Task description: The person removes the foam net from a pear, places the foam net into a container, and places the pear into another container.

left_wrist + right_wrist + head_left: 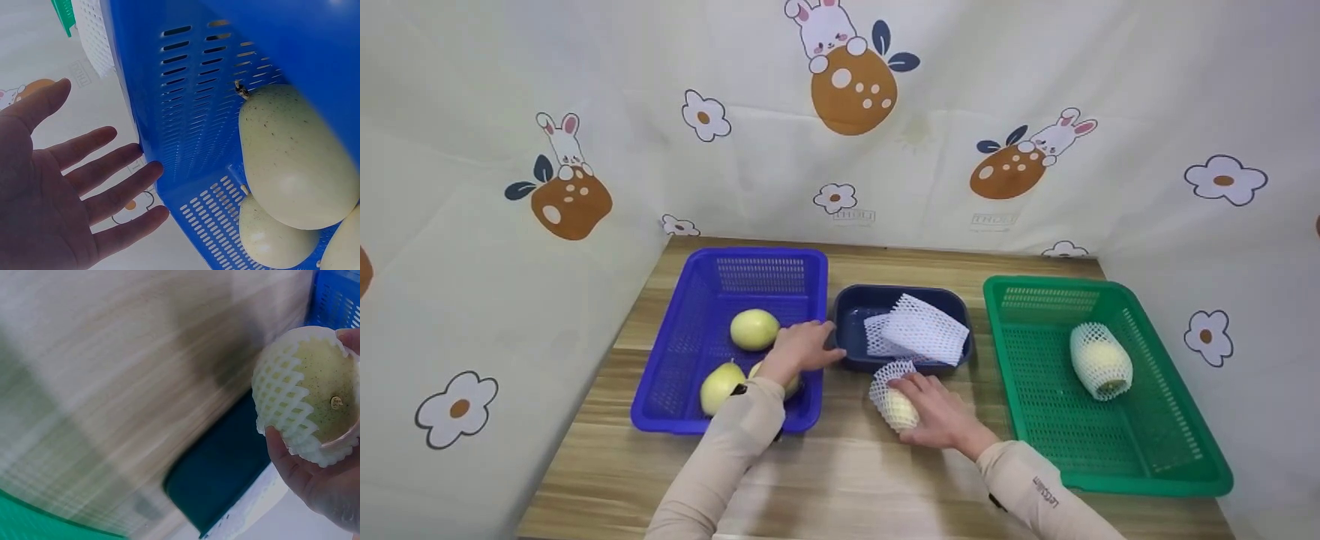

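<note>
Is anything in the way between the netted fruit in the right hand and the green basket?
Nothing visible except table separates the netted fruit in the right hand from the green basket; its raised side probably needs lifting over.

Bare tabletop (847, 480) runs along the near middle! Ahead, the dark tray (852, 319) blocks the way; its gap to the blue basket (671, 360) looks tight, partly hidden by the left hand (805, 346). The green basket (1035, 390) offers space left.
</note>
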A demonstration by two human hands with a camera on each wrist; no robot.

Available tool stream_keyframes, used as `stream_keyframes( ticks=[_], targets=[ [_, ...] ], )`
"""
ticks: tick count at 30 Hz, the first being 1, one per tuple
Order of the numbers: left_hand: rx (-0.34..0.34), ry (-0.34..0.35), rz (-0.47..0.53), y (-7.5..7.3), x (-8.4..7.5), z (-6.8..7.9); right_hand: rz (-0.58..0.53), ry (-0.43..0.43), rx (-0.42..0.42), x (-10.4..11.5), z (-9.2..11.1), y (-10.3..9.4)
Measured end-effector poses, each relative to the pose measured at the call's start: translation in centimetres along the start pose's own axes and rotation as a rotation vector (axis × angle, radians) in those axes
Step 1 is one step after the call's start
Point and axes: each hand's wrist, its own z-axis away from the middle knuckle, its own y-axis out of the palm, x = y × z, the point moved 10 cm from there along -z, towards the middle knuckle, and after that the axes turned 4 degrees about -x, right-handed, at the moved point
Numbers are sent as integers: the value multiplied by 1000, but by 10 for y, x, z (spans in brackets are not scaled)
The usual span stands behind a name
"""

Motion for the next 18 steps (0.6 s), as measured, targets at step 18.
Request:
stream_keyframes(
  ticks=[18],
  targets=[
    [-2, 3, -14, 0, 0, 0, -11, -1, 25, -6, 6, 19]
  ],
)
